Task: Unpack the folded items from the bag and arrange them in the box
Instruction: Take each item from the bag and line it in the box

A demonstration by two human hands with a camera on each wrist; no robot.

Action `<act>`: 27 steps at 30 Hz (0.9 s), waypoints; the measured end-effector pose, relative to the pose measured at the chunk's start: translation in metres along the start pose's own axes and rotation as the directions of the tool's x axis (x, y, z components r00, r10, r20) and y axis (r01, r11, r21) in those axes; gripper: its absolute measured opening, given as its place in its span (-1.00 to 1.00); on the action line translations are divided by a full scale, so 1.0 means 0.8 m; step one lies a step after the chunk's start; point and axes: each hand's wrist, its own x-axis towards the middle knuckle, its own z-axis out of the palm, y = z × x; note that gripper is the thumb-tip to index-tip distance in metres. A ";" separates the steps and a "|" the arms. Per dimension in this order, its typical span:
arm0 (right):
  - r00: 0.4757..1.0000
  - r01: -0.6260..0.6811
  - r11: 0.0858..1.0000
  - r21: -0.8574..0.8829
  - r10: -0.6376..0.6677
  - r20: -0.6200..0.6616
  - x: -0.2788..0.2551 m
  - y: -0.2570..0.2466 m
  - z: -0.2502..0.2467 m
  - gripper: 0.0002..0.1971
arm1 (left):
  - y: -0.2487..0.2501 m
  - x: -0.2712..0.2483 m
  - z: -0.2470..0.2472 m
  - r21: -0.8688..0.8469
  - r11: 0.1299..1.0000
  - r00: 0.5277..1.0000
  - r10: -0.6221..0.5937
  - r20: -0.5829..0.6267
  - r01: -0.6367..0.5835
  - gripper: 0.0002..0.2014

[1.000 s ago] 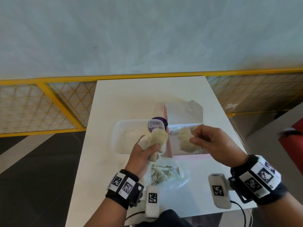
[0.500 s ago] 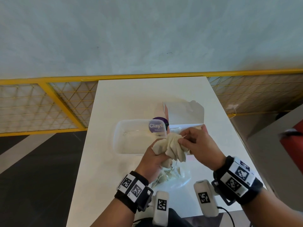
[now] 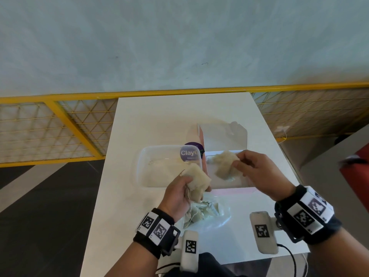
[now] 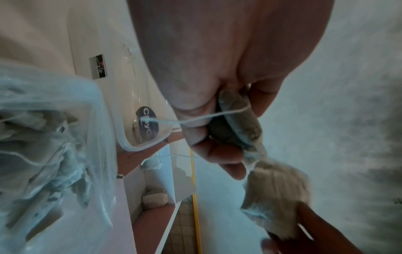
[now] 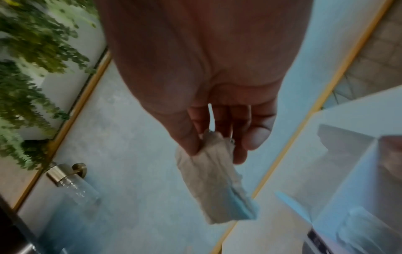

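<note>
Plastic bag (image 3: 207, 214): clear, lying on the white worktop (image 3: 151, 120) at the near edge, between the two wrists; more folded cream items with loose threads sit inside it.
Left hand (image 3: 179, 196): held just above the bag, fingers and thumb curled round a folded cream cloth piece (image 3: 196, 181); the grip is closed on it. In the left wrist view the fingers (image 4: 217, 154) wrap the bundle and a thin thread (image 4: 206, 116) trails across the thumb.
Right hand (image 3: 259, 172): raised over the box, its grip a narrow pinch of thumb and fingertips on the edge of a second cloth piece (image 3: 224, 163), which hangs down from the pinch. The right wrist view shows the same piece (image 5: 217, 180) dangling below the thumb, a blue edge along one side.
Pink box (image 3: 231, 189): open, on the worktop directly under the right hand, lid flap (image 3: 223, 136) standing upright at the far side; the second cloth piece is above its interior, not yet resting in it. The left wrist view shows a folded item (image 4: 154, 197) already lying inside.
Clear tub (image 3: 159, 166): touching the box's left side, with a purple round label (image 3: 190, 153) at its far right corner.
Room: a yellow mesh railing (image 3: 60, 126) runs behind the worktop, a pale grey wall (image 3: 179, 47) beyond it, dark floor (image 3: 40, 206) to the left.
</note>
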 end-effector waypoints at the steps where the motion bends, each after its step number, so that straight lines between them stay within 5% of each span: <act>1: 1.000 0.028 0.999 -0.020 -0.028 0.004 -0.001 -0.004 -0.006 -0.89 | 0.002 0.001 -0.002 0.016 1.000 1.000 0.022 0.017 -0.022 -0.77; 5: 0.975 0.128 0.991 -0.049 -0.116 0.187 -0.012 -0.021 -0.016 -0.81 | 0.004 0.002 -0.006 0.070 0.993 0.996 0.094 0.002 -0.094 -0.83; 9: 0.893 0.081 0.996 0.049 -0.094 0.439 -0.022 -0.042 0.005 -0.89 | -0.006 0.008 -0.002 0.151 0.982 0.993 0.111 0.032 -0.114 -0.93; 15: 0.978 0.112 0.986 -0.126 -0.086 0.191 -0.007 -0.020 0.047 -0.90 | -0.015 0.004 0.004 0.174 0.970 0.985 0.159 0.065 -0.168 -0.63; 21: 0.996 0.004 0.999 0.032 -0.006 0.086 -0.006 -0.005 0.055 -0.83 | -0.017 0.006 -0.004 0.152 0.973 0.981 0.156 0.118 -0.173 -0.41; 27: 0.974 -0.025 1.000 0.006 0.023 0.227 0.000 0.001 0.051 -0.83 | -0.020 0.009 -0.004 0.213 0.955 0.973 0.174 0.151 -0.204 -0.43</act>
